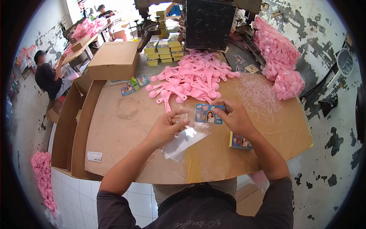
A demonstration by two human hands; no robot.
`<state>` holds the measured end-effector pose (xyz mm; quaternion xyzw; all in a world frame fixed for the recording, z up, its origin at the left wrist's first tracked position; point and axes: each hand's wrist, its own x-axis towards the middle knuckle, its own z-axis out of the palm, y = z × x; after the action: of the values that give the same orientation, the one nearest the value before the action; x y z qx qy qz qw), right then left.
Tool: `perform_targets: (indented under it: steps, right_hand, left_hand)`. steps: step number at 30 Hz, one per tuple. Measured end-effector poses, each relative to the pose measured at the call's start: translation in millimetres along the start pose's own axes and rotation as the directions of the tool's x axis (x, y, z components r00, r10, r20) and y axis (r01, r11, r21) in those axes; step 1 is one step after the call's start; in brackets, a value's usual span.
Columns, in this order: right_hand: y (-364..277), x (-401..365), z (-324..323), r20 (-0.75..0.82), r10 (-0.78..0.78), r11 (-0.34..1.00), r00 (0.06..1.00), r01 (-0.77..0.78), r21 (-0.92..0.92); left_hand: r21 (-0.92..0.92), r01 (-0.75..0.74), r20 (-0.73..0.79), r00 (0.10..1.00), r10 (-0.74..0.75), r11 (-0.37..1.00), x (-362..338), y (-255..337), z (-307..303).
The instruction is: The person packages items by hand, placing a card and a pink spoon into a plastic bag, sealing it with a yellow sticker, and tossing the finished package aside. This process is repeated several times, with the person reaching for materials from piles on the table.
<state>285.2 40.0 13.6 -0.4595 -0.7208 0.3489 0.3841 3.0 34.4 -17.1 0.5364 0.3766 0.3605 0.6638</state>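
My right hand (237,117) pinches a blue printed card (209,113) with a picture of a person on it, held above the table. My left hand (167,128) is to the left of the card, its thumb and fingers curled around the edge of a clear plastic bag, which is hard to make out. Below it lies a small pile of clear plastic bags (182,143). Partly under my right forearm sits a stack of the same cards (239,141). Just beyond both hands spreads a heap of pink plastic spoons (194,78).
Cardboard (126,133) covers the table. An open carton (68,133) and a closed box (114,57) stand at left. Card stacks (164,51) sit behind the spoons. Clear plastic strips (259,95) and bagged pink spoons (276,49) are at right. Another person (49,78) sits far left.
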Motion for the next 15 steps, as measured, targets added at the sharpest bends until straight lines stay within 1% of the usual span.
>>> perform_targets:
  steps: [1,2,5,8,9,11,12,14,15]
  right_hand:
    - [6.6,3.6,5.2,-0.041,-0.020,0.992,0.999,0.024,0.120]
    - [9.9,6.4,8.5,-0.083,-0.035,0.970,0.996,0.054,0.238]
    - [8.5,7.6,9.5,-0.091,-0.023,0.930,0.996,0.055,0.363]
    - [9.3,1.2,8.4,0.038,0.021,0.944,0.999,-0.032,0.330]
    - [9.6,1.4,7.0,0.068,-0.049,0.979,0.997,0.034,0.199]
    - [9.7,0.5,5.0,0.153,-0.169,0.982,0.974,0.180,-0.061]
    - [5.7,-0.9,6.8,0.151,-0.179,0.979,0.972,0.192,-0.073]
    - [-6.5,-4.9,16.1,0.143,-0.199,0.971,0.969,0.215,-0.101]
    - [-9.4,-7.1,21.3,0.065,-0.154,0.988,0.986,0.155,-0.018]
  left_hand:
    - [-0.034,-0.005,0.003,1.000,0.005,0.999,-2.1,-2.2,2.1]
    - [-0.112,-0.012,-0.009,1.000,0.011,0.994,-1.9,-6.8,2.6]
    - [-0.012,-0.019,-0.022,1.000,0.018,1.000,-3.1,-5.7,3.1]
    - [0.003,-0.038,-0.024,0.999,0.038,0.999,-6.1,-0.5,7.9]
    - [0.006,-0.045,-0.022,0.999,0.045,0.999,-6.1,-1.1,8.5]
    - [0.040,-0.117,0.022,0.993,0.116,0.992,-7.2,-9.5,9.2]
    - [0.057,-0.153,0.047,0.987,0.151,0.987,-8.5,-10.6,11.2]
    - [0.154,-0.102,0.070,0.993,0.092,0.983,-14.7,-6.1,19.5]
    - [0.203,-0.079,0.081,0.995,0.063,0.976,-17.4,-2.4,23.4]
